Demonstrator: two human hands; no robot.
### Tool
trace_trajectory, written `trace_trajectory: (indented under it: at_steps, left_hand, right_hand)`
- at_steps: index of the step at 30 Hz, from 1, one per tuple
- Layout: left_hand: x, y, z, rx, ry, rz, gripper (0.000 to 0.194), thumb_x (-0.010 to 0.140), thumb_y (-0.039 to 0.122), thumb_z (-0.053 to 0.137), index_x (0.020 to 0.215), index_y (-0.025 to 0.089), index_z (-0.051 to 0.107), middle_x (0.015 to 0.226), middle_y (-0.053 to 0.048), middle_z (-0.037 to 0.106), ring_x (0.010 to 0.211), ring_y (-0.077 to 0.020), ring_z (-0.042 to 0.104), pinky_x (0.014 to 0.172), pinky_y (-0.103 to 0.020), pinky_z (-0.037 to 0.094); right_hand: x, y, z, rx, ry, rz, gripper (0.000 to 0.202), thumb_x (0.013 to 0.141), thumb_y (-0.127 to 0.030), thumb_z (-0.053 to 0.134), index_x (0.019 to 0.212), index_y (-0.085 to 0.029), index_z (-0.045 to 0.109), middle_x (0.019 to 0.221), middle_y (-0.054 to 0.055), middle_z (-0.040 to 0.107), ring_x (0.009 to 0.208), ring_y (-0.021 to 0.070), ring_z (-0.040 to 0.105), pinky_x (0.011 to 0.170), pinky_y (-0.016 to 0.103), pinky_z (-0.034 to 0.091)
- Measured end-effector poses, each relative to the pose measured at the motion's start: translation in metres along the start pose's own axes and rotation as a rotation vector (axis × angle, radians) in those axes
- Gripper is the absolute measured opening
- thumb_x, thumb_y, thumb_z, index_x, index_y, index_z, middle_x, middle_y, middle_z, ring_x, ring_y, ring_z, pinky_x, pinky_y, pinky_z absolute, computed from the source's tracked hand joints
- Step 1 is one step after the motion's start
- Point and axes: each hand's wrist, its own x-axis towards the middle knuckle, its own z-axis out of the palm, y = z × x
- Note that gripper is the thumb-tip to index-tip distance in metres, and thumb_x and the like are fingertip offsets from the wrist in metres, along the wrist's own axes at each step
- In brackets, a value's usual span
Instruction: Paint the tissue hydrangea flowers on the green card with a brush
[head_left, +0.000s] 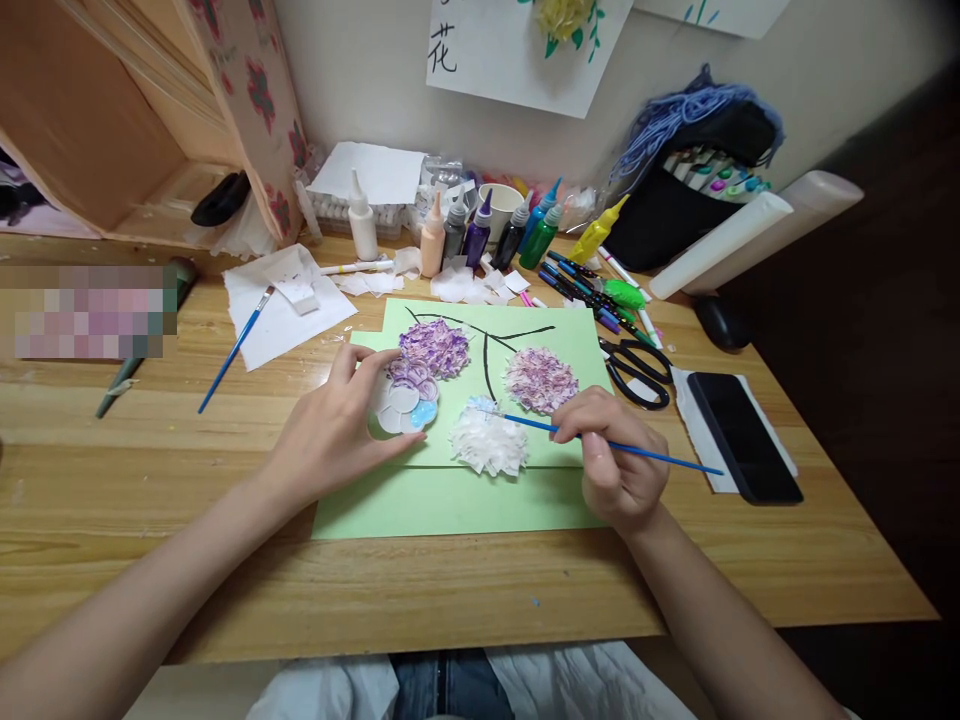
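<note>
"White, frilled paper flower head (491, 446): position?"

"Lower middle of the light green paper (450, 497), under a thin black stem line (487, 365). Pale blue tint along its top."

"Right hand (622, 455)?"

"Grasping a slim, blue-handled paintbrush (536, 424), fingers curled round it. Bristles at the flower head's upper edge."

"Left hand (326, 425)?"

"Pinching a white, round-lobed palette (397, 402) between thumb and fingers, just left of the flower head. Light blue paint in one well, purple smears on others."

"Neighbours?"

"Deep-purple frilled flower head (435, 349) upper left; pinkish-purple frilled flower head (541, 379) upper right. Black-handled scissors (637, 375) near the paper's right edge."
</note>
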Motion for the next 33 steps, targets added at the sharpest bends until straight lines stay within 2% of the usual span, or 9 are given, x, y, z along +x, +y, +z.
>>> trace_trajectory:
  at_steps: [10, 16, 33]
  left_hand:
    - [-0.0002, -0.0005, 0.0001, 0.000, 0.004, 0.002, 0.073, 0.078, 0.057, 0.067, 0.137, 0.023, 0.041, 0.124, -0.011, 0.049, 0.079, -0.0195, 0.058, 0.063, -0.034, 0.050]
    - [-0.0010, -0.0012, 0.0017, 0.005, 0.005, -0.001, 0.075, 0.077, 0.056, 0.068, 0.137, 0.022, 0.041, 0.125, -0.011, 0.049, 0.078, -0.0193, 0.058, 0.062, -0.033, 0.050]
    - [-0.0002, -0.0012, 0.0021, 0.008, 0.005, 0.002, 0.075, 0.076, 0.056, 0.069, 0.137, 0.022, 0.042, 0.124, -0.011, 0.049, 0.080, -0.0203, 0.058, 0.062, -0.033, 0.050]
  right_hand:
    - [0.0029, -0.0007, 0.0040, -0.064, -0.076, -0.018, 0.020, 0.086, -0.009, 0.042, 0.078, -0.021, 0.055, 0.066, 0.001, 0.057, 0.061, 0.0159, 0.055, 0.058, 0.030, 0.044]
    - [0.0029, -0.0002, 0.0032, -0.040, -0.046, -0.039, 0.020, 0.086, -0.008, 0.043, 0.078, -0.021, 0.055, 0.067, 0.002, 0.058, 0.062, 0.0158, 0.054, 0.058, 0.031, 0.044]
    - [0.0038, 0.0010, 0.0049, -0.059, -0.087, -0.021, 0.021, 0.086, -0.008, 0.042, 0.079, -0.022, 0.057, 0.068, 0.002, 0.060, 0.064, 0.0169, 0.057, 0.060, 0.032, 0.047]
